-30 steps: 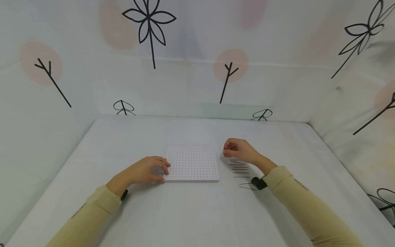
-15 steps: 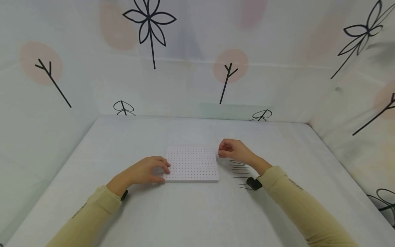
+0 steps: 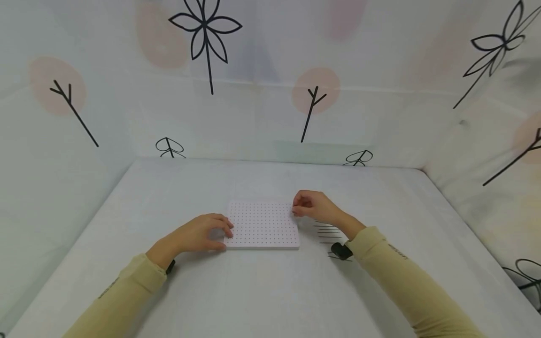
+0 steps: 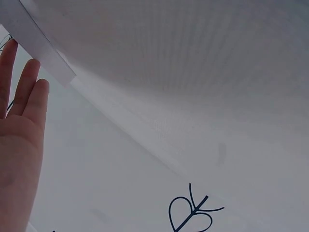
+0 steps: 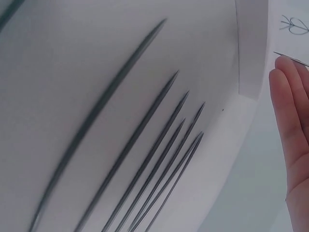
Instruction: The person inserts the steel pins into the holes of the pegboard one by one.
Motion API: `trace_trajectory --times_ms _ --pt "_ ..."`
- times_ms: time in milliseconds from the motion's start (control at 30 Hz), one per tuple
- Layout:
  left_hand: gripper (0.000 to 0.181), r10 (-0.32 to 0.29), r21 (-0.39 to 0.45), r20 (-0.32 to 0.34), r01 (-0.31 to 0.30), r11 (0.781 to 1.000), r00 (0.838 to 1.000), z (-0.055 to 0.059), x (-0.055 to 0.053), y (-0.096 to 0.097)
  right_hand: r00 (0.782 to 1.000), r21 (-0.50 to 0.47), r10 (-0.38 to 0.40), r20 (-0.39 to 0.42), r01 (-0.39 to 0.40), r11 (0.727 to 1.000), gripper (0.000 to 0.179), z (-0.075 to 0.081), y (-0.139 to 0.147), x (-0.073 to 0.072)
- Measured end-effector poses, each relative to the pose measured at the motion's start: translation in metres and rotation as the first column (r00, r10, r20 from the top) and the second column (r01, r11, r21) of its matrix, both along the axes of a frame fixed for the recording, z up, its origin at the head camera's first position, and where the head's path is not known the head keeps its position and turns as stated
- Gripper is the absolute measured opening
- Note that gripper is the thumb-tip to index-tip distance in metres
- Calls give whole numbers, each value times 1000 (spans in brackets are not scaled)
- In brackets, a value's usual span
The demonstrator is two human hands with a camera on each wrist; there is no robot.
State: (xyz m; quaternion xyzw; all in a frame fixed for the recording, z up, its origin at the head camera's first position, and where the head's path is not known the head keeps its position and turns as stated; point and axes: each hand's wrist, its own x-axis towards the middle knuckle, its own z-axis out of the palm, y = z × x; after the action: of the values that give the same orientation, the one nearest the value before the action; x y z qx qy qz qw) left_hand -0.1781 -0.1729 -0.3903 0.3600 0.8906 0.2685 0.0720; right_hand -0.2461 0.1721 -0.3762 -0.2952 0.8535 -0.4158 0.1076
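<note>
A white pegboard (image 3: 262, 226) with rows of small holes lies flat on the table in the head view. My left hand (image 3: 202, 233) rests against its left side, fingertips on the edge and top, thumb near the front corner. In the left wrist view, its fingers look nearly straight beside the board's side wall (image 4: 41, 48). My right hand (image 3: 317, 206) is at the board's upper right corner and pinches a thin pointed metal needle (image 5: 291, 59). Most of that needle is hidden by the fingers. Several similar needles (image 5: 133, 145) lie in a row under the right forearm.
The white cloth-covered table (image 3: 253, 291) extends around the board. A patterned fabric wall (image 3: 253, 122) rises behind it and on both sides. A black wrist camera (image 3: 341, 251) on the right arm covers part of the needle row.
My right hand has moved left, from above the needle row to the board's upper right corner. The left hand and the board have stayed in place.
</note>
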Motion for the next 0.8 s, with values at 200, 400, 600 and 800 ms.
trace_trajectory --times_ms 200,400,600,800 --pt "20 2 2 0 -2 1000 1000 1 0 1 1000 -16 8 23 -8 1000 11 1 -8 2" --pt "20 4 6 4 -4 1000 1000 0 1 1 999 -25 28 17 -28 999 11 0 -15 2" --pt "20 5 9 -2 -5 1000 1000 1 1 1 999 -4 46 7 -46 999 9 4 -23 2" --pt "19 9 9 -2 -9 1000 1000 2 1 1 995 -18 84 54 -83 996 8 6 -30 1"
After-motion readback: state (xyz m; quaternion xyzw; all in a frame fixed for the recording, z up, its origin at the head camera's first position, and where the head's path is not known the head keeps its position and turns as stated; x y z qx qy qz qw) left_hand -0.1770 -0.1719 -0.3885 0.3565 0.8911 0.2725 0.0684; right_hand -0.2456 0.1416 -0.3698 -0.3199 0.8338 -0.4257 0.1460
